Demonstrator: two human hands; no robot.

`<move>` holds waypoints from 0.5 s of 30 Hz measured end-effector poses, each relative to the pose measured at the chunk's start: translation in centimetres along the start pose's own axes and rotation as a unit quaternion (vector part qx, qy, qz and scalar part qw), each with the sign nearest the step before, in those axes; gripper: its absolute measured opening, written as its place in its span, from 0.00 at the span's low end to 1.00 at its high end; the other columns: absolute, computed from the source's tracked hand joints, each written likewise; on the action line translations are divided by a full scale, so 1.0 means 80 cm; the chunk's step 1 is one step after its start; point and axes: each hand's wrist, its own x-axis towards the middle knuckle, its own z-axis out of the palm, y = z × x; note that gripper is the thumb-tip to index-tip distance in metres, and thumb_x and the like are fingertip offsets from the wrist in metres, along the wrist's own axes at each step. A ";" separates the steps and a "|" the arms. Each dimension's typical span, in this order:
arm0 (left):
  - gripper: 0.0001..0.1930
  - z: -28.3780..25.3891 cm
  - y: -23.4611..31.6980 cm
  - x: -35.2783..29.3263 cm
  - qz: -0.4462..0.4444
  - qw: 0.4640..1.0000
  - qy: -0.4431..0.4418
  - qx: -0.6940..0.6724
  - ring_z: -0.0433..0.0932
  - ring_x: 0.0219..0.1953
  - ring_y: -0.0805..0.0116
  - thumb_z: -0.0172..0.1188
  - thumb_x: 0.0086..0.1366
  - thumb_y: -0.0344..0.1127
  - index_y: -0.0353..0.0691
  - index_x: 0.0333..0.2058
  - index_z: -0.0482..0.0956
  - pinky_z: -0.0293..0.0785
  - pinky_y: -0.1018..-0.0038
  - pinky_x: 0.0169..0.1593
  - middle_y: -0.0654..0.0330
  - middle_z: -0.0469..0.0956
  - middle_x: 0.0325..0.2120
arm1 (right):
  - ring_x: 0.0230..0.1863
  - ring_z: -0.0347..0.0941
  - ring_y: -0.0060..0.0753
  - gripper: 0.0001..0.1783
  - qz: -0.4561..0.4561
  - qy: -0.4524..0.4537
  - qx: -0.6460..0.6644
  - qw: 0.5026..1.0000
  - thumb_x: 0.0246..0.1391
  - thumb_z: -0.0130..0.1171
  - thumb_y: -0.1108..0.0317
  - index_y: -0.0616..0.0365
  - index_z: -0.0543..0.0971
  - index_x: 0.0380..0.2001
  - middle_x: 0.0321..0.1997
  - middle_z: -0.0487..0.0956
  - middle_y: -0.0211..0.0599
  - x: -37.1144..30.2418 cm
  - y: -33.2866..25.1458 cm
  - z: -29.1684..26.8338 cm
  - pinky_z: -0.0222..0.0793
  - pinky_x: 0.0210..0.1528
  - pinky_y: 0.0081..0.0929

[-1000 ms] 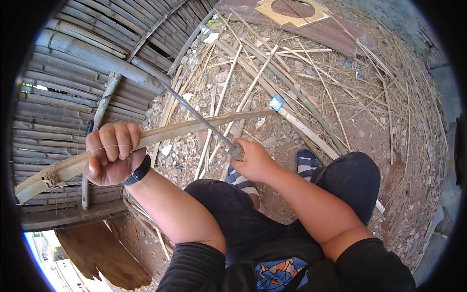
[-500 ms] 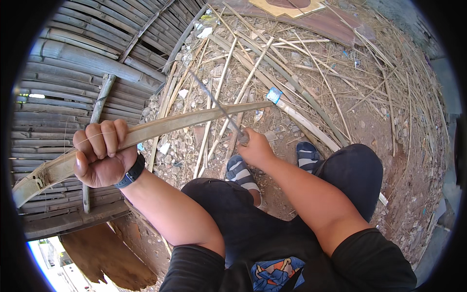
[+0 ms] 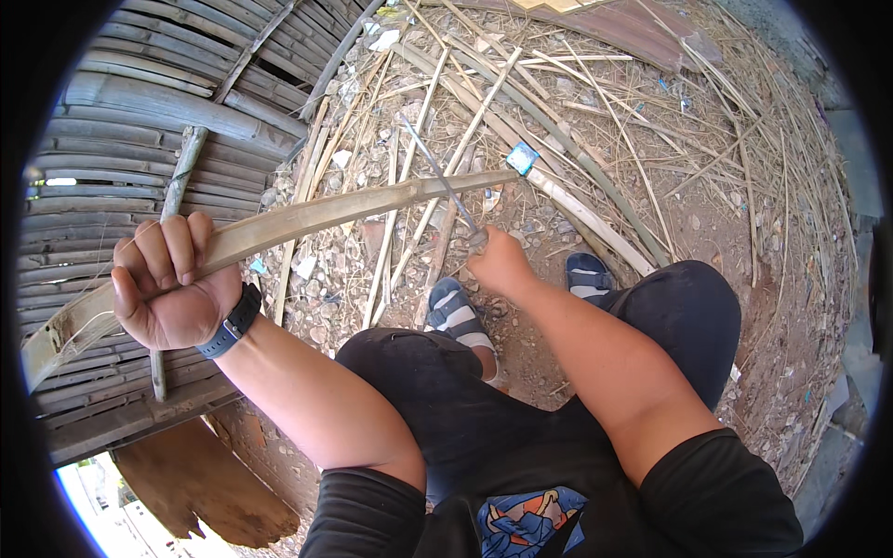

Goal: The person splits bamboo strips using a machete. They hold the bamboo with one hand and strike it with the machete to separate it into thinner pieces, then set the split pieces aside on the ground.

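Note:
A long split bamboo strip slants from the lower left toward the middle, its narrow end beside a small blue packet. My left hand, with a dark watch at the wrist, has its fingers curled over the strip's thicker left part. In my right hand is a knife with a long thin blade, gripped by its handle. The blade points up and left and crosses the strip near its narrow end. Whether the edge touches the bamboo I cannot tell. Most of the handle is hidden by my fingers.
A slatted bamboo wall stands close on the left. Several loose bamboo strips, stones and straw litter the ground. My sandalled feet are below the strip. A brown board lies at the far side.
My left hand has shifted a little left along with the strip. The knife in my right hand has moved right, toward the strip's narrow end. The view has tipped slightly.

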 end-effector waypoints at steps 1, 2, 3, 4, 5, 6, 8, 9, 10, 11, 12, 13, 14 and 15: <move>0.21 0.000 0.001 -0.001 0.001 1.000 0.002 0.001 0.56 0.15 0.79 0.58 0.63 0.41 0.52 0.15 0.57 0.51 0.76 0.26 0.72 0.57 0.13 | 0.44 0.79 0.57 0.23 0.005 0.002 -0.005 1.000 0.45 0.61 0.68 0.70 0.75 0.45 0.39 0.81 0.61 0.000 -0.004 -0.004 0.74 0.47 0.44; 0.21 -0.001 0.002 -0.001 0.002 1.000 0.003 0.001 0.56 0.15 0.79 0.58 0.63 0.41 0.52 0.15 0.57 0.51 0.76 0.26 0.71 0.57 0.13 | 0.45 0.79 0.57 0.24 0.010 0.004 -0.010 1.000 0.45 0.61 0.69 0.71 0.75 0.45 0.40 0.81 0.62 -0.001 -0.008 -0.008 0.74 0.48 0.44; 0.21 -0.002 0.002 0.001 0.002 1.000 0.004 0.001 0.55 0.15 0.79 0.58 0.63 0.41 0.52 0.15 0.57 0.51 0.76 0.26 0.71 0.57 0.13 | 0.46 0.79 0.57 0.24 0.015 0.007 -0.015 1.000 0.45 0.61 0.69 0.72 0.75 0.46 0.41 0.80 0.63 -0.003 -0.013 -0.012 0.74 0.48 0.44; 0.21 -0.001 0.001 0.001 0.001 1.000 -0.005 -0.004 0.56 0.15 0.79 0.58 0.62 0.41 0.52 0.15 0.57 0.51 0.76 0.26 0.71 0.57 0.13 | 0.43 0.80 0.57 0.22 0.020 -0.005 0.018 1.000 0.45 0.61 0.69 0.69 0.76 0.44 0.37 0.81 0.62 -0.017 -0.036 -0.019 0.75 0.46 0.44; 0.21 -0.001 -0.001 0.002 0.003 1.000 -0.009 -0.006 0.55 0.15 0.79 0.57 0.63 0.41 0.52 0.15 0.57 0.51 0.76 0.26 0.71 0.57 0.13 | 0.41 0.80 0.57 0.21 -0.023 -0.016 0.040 0.999 0.45 0.61 0.69 0.68 0.76 0.43 0.35 0.81 0.61 -0.032 -0.054 -0.021 0.75 0.45 0.44; 0.21 -0.002 -0.002 0.003 0.003 1.000 -0.013 -0.007 0.55 0.15 0.79 0.56 0.64 0.41 0.52 0.15 0.57 0.51 0.76 0.26 0.71 0.57 0.13 | 0.40 0.80 0.57 0.20 -0.064 -0.028 0.063 0.996 0.45 0.61 0.69 0.67 0.76 0.43 0.34 0.81 0.61 -0.044 -0.070 -0.019 0.75 0.44 0.44; 0.21 -0.004 0.000 0.003 -0.006 1.000 -0.021 -0.013 0.54 0.16 0.78 0.56 0.64 0.41 0.52 0.16 0.57 0.51 0.76 0.26 0.71 0.57 0.13 | 0.39 0.80 0.57 0.21 -0.129 -0.053 0.056 0.989 0.45 0.62 0.68 0.66 0.76 0.44 0.33 0.81 0.59 -0.055 -0.092 -0.018 0.75 0.43 0.44; 0.20 -0.006 0.001 0.000 -0.003 1.000 -0.017 -0.009 0.54 0.16 0.78 0.56 0.64 0.41 0.52 0.16 0.58 0.51 0.76 0.26 0.71 0.57 0.13 | 0.39 0.80 0.56 0.22 -0.152 -0.064 0.025 0.986 0.46 0.62 0.67 0.65 0.76 0.45 0.34 0.81 0.59 -0.057 -0.099 -0.018 0.74 0.43 0.43; 0.20 -0.005 0.002 -0.001 -0.003 1.000 -0.013 -0.005 0.55 0.16 0.78 0.56 0.64 0.41 0.52 0.16 0.58 0.51 0.76 0.26 0.71 0.57 0.13 | 0.39 0.80 0.56 0.24 -0.174 -0.076 -0.004 0.982 0.46 0.63 0.65 0.65 0.76 0.47 0.34 0.81 0.58 -0.058 -0.099 -0.018 0.74 0.43 0.42; 0.20 -0.004 0.008 -0.007 -0.001 1.000 -0.005 0.004 0.55 0.16 0.78 0.56 0.64 0.41 0.52 0.16 0.58 0.51 0.76 0.26 0.71 0.57 0.13 | 0.39 0.80 0.57 0.22 -0.124 -0.052 0.023 0.991 0.46 0.63 0.67 0.65 0.76 0.45 0.34 0.81 0.58 -0.051 -0.079 -0.009 0.74 0.43 0.43; 0.20 -0.006 0.010 -0.008 -0.001 1.000 -0.004 0.010 0.56 0.16 0.78 0.56 0.64 0.41 0.52 0.15 0.59 0.52 0.76 0.26 0.71 0.57 0.13 | 0.39 0.80 0.58 0.20 -0.074 -0.027 0.049 0.996 0.45 0.63 0.68 0.65 0.76 0.43 0.33 0.81 0.58 -0.035 -0.044 0.004 0.75 0.43 0.44; 0.20 -0.015 0.011 -0.010 -0.004 1.000 0.011 0.009 0.56 0.16 0.78 0.56 0.64 0.40 0.52 0.15 0.59 0.52 0.76 0.26 0.71 0.58 0.13 | 0.38 0.80 0.59 0.18 -0.023 0.006 0.077 0.997 0.45 0.63 0.69 0.65 0.77 0.41 0.33 0.81 0.58 -0.022 -0.016 0.014 0.75 0.43 0.45; 0.20 -0.029 0.015 -0.013 0.000 1.000 0.023 0.013 0.57 0.16 0.78 0.56 0.64 0.40 0.52 0.15 0.59 0.52 0.76 0.26 0.71 0.58 0.13 | 0.39 0.80 0.59 0.19 -0.021 0.002 0.051 0.998 0.45 0.63 0.69 0.66 0.77 0.41 0.33 0.81 0.59 -0.013 -0.004 0.019 0.75 0.44 0.45; 0.20 -0.044 0.008 -0.012 -0.002 0.999 0.031 0.004 0.57 0.16 0.78 0.56 0.64 0.40 0.52 0.15 0.59 0.52 0.76 0.26 0.71 0.58 0.13 | 0.40 0.79 0.60 0.19 -0.009 0.008 0.024 1.000 0.45 0.63 0.68 0.66 0.77 0.41 0.34 0.81 0.59 -0.007 0.011 0.020 0.75 0.46 0.45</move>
